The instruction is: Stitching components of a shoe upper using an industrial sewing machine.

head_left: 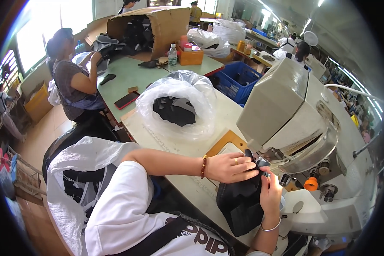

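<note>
A black fabric piece (242,205) hangs over the front edge of the sewing machine's bed, its upper end close to the needle area. My left hand (230,168), with a beaded bracelet and a ring, lies over the top of the fabric with its fingers stretched out. On the fabric's right side, my right hand (270,194) pinches the edge between thumb and fingers. The sewing machine (273,106) is pale and bulky, and its head stands just beyond both hands. My fingers and the machine head hide the needle and the stitching spot.
An open white plastic bag (143,102) of black pieces stands on the table. Another white sack (64,205) is at my left. Farther off are a phone (126,100), a bottle (172,55), a blue crate (234,81), a large cardboard box (170,30) and a co-worker (74,77).
</note>
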{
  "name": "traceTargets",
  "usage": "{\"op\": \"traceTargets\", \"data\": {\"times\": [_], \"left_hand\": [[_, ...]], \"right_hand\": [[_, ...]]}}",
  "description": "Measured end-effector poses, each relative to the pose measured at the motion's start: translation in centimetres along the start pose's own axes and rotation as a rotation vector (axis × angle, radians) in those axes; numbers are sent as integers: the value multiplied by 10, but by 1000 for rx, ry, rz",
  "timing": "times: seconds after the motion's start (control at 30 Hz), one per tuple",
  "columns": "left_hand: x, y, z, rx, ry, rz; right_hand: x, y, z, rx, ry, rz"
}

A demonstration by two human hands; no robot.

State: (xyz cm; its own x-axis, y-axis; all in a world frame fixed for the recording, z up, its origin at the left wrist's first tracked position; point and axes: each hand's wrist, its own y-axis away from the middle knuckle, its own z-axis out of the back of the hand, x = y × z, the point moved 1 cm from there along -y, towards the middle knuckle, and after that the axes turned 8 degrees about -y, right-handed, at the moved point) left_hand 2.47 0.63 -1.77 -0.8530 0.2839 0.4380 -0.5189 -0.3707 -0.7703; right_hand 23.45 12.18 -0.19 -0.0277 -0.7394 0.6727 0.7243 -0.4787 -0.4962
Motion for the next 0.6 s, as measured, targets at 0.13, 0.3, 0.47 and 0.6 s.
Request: {"op": "traceTargets", "data": {"times": [0.13,0.3,0.47,0.6], "left_hand": [[11,4,-9,-40,90,28],[13,-2,-11,-64,50,63],[17,-4,-3,-150,83,85],[22,2,8,-171,25,33]], "right_hand": [[-3,3,-2,-50,-77,-2],[-4,0,-10,-86,66,145],[5,-3,-14,-129,81,161],[9,1,-16,-122,141,183]]}}
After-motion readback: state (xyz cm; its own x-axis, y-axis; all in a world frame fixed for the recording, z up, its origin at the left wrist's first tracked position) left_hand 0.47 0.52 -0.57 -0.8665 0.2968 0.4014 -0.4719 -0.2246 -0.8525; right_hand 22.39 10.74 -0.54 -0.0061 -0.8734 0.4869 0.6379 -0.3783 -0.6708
